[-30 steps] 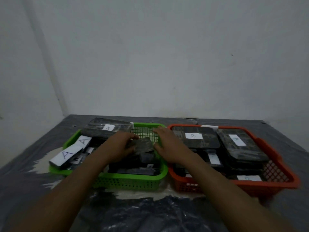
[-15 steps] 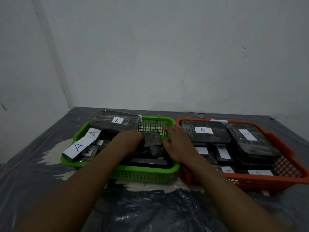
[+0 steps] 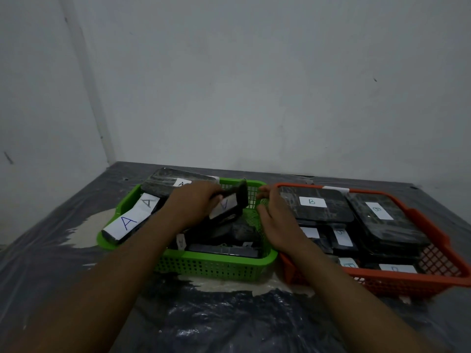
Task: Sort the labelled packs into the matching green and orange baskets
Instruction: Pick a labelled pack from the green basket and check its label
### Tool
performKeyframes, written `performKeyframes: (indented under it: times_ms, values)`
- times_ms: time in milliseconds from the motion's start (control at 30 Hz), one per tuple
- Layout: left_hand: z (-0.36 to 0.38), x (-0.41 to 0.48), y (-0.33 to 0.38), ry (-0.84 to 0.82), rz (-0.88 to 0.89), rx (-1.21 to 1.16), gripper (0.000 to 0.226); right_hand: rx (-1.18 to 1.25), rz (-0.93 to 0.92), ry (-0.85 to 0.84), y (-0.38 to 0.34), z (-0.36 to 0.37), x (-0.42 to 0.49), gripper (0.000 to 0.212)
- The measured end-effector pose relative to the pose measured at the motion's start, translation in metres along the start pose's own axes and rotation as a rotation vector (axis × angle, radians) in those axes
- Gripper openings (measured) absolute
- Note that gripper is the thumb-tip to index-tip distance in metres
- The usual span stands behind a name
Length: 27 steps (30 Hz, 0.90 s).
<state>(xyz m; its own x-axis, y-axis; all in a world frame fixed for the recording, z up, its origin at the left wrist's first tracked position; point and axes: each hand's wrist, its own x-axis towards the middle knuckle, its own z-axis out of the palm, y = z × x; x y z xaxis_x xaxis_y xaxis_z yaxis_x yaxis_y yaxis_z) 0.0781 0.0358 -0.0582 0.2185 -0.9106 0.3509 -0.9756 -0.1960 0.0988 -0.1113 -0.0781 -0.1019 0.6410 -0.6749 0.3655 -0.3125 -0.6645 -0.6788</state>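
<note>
Green basket (image 3: 216,266) holds A packs (image 3: 127,222); orange basket (image 3: 407,278), right, holds B packs (image 3: 316,205). Left hand (image 3: 193,205) grips a tilted pack (image 3: 230,202), its label blurred. Right hand (image 3: 277,220) is loose-fingered and holds nothing.

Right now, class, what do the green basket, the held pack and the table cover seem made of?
Green basket: moulded plastic, matte; gridded holes. Held pack: dark body, likely glossy film wrap, paper label. Table cover: thin plastic sheeting; wrinkles, glints.

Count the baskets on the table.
2. The green basket on the left, where the left hand holds a pack; the orange basket beside it on the right. No other shows.
</note>
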Motion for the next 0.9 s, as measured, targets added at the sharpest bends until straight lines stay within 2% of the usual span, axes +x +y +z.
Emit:
performKeyframes:
  times_ms: [167,400,567,667,767,833,900]
  values:
    - [-0.02,0.008,-0.009,0.081,-0.102,-0.424,0.024,0.046,-0.009,0.024,-0.002,0.0,-0.001,0.037]
    - [-0.009,0.005,-0.003,0.036,-0.128,-0.667,0.028,0.088,-0.035,0.046,-0.002,0.0,-0.003,0.04]
    - [0.004,0.003,0.008,0.046,-0.26,-1.005,0.023,0.137,-0.104,0.23,-0.015,-0.003,0.002,0.031]
    - [0.01,0.004,0.021,0.03,-0.34,-1.217,0.023,0.265,-0.092,0.233,-0.024,-0.01,0.008,0.037]
    - [0.012,0.008,0.029,0.072,-0.342,-1.173,0.024,0.257,-0.118,0.231,-0.031,-0.024,0.018,0.036]
    - [0.014,0.01,0.031,0.119,-0.331,-1.001,0.038,0.113,-0.161,0.24,-0.034,-0.037,0.028,0.031]
    - [0.017,0.01,0.034,0.123,-0.291,-0.85,0.049,-0.081,-0.143,0.172,-0.034,-0.048,0.039,0.027]
